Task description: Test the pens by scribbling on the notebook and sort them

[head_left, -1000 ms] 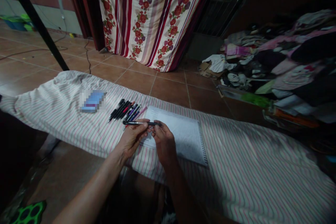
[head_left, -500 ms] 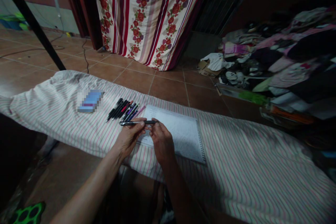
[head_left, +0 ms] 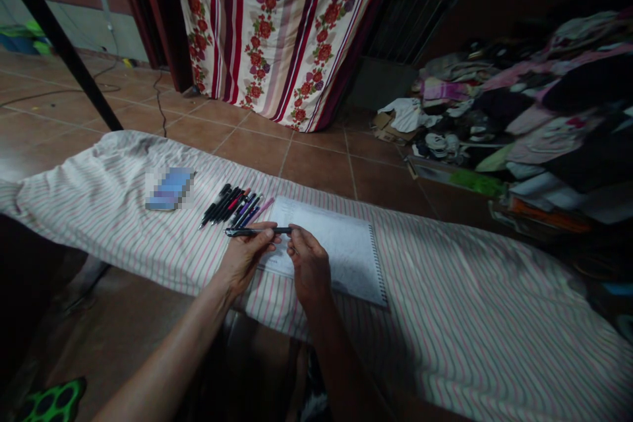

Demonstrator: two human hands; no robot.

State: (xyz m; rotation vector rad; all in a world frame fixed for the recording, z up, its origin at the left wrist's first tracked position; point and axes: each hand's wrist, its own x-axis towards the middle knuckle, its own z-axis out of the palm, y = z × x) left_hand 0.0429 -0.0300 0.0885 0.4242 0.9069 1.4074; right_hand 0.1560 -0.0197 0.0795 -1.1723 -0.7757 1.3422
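A black pen point(head_left: 240, 232) lies level across my two hands, above the near left edge of a spiral notebook. My left hand point(head_left: 248, 252) is closed around the pen's middle, thumb on top. At the pen's right end, the fingertips of my right hand point(head_left: 309, 264) pinch its tip. The white notebook point(head_left: 341, 244) rests on the striped cloth point(head_left: 445, 316), its wire binding on the right side; my hands hide part of its left side. Several pens and markers point(head_left: 232, 204), mostly black with some red and purple, are laid side by side left of the notebook.
A blurred-out blue rectangular thing point(head_left: 171, 188) lies on the cloth at the left. Beyond the cloth are a tiled floor point(head_left: 316, 161), a flowered curtain point(head_left: 277, 33) and a black slanting pole point(head_left: 64, 46). Heaped clothes point(head_left: 534, 99) fill the right side.
My right hand has shifted slightly to the right along the pen, away from my left hand, so its fingers now sit at the pen's end. The left hand stays put.
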